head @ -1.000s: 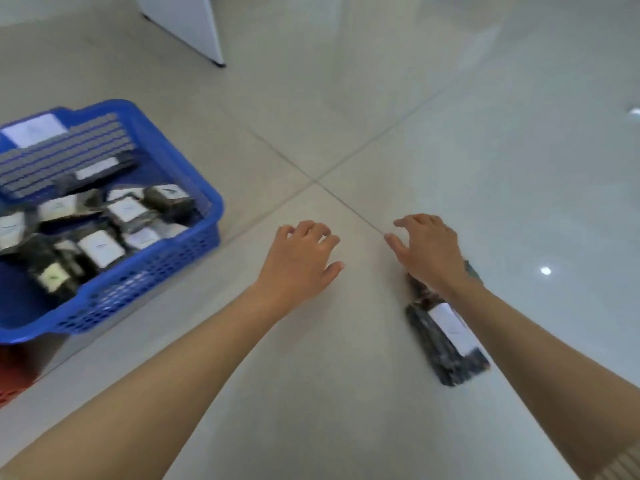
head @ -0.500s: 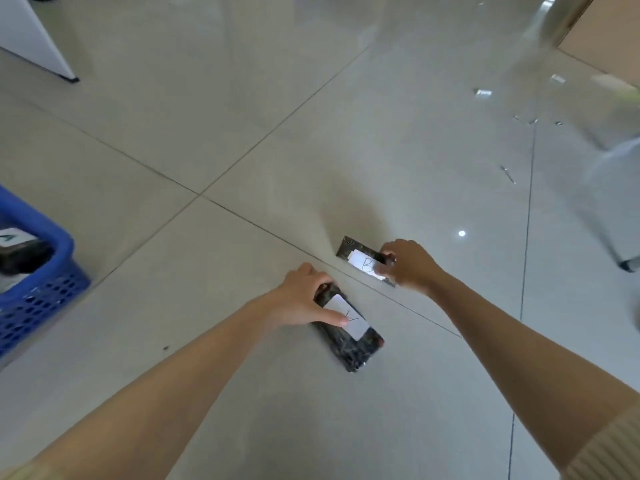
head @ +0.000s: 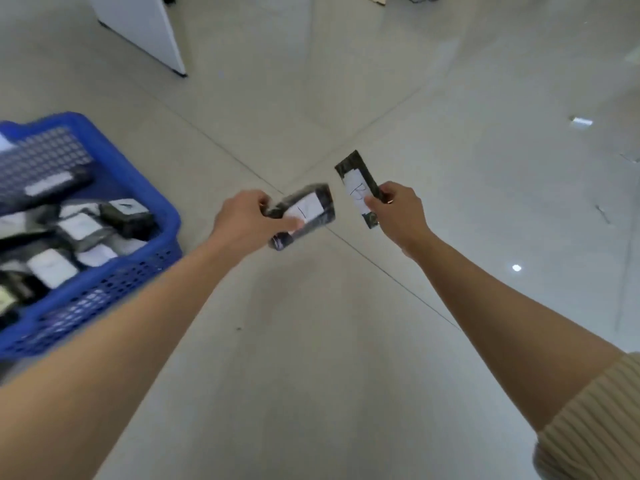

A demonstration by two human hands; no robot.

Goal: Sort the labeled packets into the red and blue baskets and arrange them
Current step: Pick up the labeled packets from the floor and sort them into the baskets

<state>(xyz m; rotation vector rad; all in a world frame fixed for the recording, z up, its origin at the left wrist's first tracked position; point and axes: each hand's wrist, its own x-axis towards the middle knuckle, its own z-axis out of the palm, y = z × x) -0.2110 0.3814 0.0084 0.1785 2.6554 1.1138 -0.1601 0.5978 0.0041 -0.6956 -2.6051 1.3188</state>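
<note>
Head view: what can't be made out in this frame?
All in the head view:
- Left-hand packet: motion blur smears its label; mark unreadable.
- Right-hand packet: the right hand covers its lower part.
- Blue basket: cut off by the left edge, packets inside blurred.
- Red basket: outside the frame.

It seemed an office or workroom: glossy pale grey floor tiles [head: 311,358] carried bright light reflections [head: 516,268] at right, and a white partition panel [head: 138,26] stood far left.
</note>
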